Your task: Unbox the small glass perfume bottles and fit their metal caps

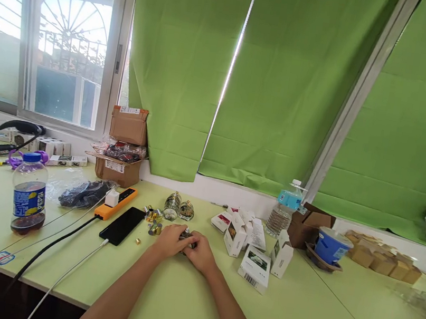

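My left hand [170, 240] and my right hand [201, 253] meet low over the table, fingers closed around a small dark, silvery ornate piece [186, 234]. Most of that piece is hidden by my fingers, so its exact kind does not show. Just beyond are an ornate glass jar [172, 207] with a patterned metal look and a rounder, lower ornate piece [186, 210]. Several small gold and silver caps [154, 216] lie in a cluster behind my left hand. One loose gold cap [138, 241] sits apart, to the left of that hand.
Left of my hands are a black phone [123, 226] on a white cable, an orange power strip [120, 204] and a Pepsi bottle [28, 201]. Rightward stand small white boxes [255, 268], a water bottle [283, 212], a blue tub [331, 246] and brown cartons [378, 257].
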Demonstrator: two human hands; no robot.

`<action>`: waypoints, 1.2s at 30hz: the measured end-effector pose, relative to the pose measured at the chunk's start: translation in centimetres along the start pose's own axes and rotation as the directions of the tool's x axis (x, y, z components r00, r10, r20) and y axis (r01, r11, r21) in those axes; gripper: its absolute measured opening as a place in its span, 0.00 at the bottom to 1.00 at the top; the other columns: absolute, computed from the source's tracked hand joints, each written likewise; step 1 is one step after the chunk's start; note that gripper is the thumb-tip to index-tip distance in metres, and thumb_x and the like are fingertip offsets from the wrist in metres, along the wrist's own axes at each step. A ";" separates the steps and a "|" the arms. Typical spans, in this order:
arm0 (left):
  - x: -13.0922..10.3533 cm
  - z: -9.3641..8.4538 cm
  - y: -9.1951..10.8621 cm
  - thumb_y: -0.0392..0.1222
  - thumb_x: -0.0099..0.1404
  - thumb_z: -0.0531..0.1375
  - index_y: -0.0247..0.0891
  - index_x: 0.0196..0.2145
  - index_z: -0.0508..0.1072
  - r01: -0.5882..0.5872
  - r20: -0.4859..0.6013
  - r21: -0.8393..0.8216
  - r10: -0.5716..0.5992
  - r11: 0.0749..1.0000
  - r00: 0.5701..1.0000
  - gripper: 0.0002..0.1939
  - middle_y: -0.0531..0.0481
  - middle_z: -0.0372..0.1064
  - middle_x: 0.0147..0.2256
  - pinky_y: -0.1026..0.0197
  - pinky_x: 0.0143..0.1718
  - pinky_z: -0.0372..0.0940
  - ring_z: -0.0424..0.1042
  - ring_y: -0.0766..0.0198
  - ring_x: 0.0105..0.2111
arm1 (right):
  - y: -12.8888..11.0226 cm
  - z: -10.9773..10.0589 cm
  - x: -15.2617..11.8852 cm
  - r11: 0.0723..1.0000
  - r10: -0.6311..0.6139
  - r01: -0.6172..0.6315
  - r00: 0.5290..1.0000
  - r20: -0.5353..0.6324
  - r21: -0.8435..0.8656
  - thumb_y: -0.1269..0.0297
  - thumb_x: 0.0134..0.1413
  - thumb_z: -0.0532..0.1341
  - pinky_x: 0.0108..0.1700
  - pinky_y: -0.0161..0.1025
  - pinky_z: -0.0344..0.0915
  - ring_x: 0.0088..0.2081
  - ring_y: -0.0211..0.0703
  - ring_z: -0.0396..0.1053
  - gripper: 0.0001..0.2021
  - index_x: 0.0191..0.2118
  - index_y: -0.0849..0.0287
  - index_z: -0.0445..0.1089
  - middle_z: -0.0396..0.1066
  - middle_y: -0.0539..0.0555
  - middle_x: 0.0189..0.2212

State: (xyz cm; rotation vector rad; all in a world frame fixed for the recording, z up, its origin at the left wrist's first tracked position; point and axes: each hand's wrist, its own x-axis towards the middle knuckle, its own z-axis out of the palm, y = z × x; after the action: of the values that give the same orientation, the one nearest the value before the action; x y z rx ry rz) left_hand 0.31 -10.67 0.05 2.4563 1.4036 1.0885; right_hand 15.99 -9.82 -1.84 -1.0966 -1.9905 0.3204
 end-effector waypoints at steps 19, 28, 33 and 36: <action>0.0 -0.6 0.8 0.57 0.71 0.41 0.40 0.29 0.69 0.002 -0.001 0.016 -0.002 1.000 1.000 0.26 0.47 0.72 0.30 0.61 0.32 0.54 0.68 0.59 0.31 | -2.3 -0.8 -0.5 0.998 -0.030 0.031 0.999 0.030 -0.050 0.62 0.48 0.63 0.32 0.34 0.57 0.30 0.40 0.65 0.07 0.32 0.59 0.70 0.73 0.51 0.29; -0.2 -0.5 0.6 0.62 0.66 0.49 0.40 0.32 0.68 0.004 0.022 -0.032 -0.003 0.999 1.000 0.22 0.48 0.71 0.33 0.62 0.31 0.54 0.68 0.59 0.33 | 0.5 0.0 0.0 0.994 0.040 -0.042 0.999 -0.024 -0.103 0.66 0.42 0.62 0.29 0.33 0.52 0.26 0.38 0.60 0.08 0.22 0.58 0.61 0.65 0.48 0.22; -0.2 -0.3 0.7 0.59 0.66 0.50 0.40 0.34 0.69 0.014 0.006 -0.045 -0.014 0.999 1.000 0.20 0.47 0.71 0.37 0.62 0.33 0.56 0.69 0.59 0.35 | 1.2 0.1 0.3 0.990 0.055 -0.059 0.998 -0.033 -0.132 0.68 0.41 0.61 0.29 0.33 0.51 0.27 0.38 0.61 0.07 0.21 0.58 0.61 0.65 0.49 0.23; -0.2 -0.3 0.8 0.59 0.65 0.51 0.41 0.37 0.70 0.009 0.001 -0.070 -0.009 0.998 1.000 0.19 0.47 0.72 0.39 0.62 0.36 0.59 0.70 0.58 0.38 | 1.4 0.1 0.3 0.987 0.063 -0.068 0.997 -0.041 -0.146 0.69 0.41 0.61 0.29 0.33 0.50 0.27 0.38 0.61 0.05 0.22 0.58 0.62 0.66 0.49 0.24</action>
State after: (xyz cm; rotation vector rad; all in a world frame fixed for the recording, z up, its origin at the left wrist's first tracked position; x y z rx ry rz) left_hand 0.62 -11.38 0.49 2.3994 1.3518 1.1147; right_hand 16.67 -8.74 -2.49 -1.2538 -1.9742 0.1886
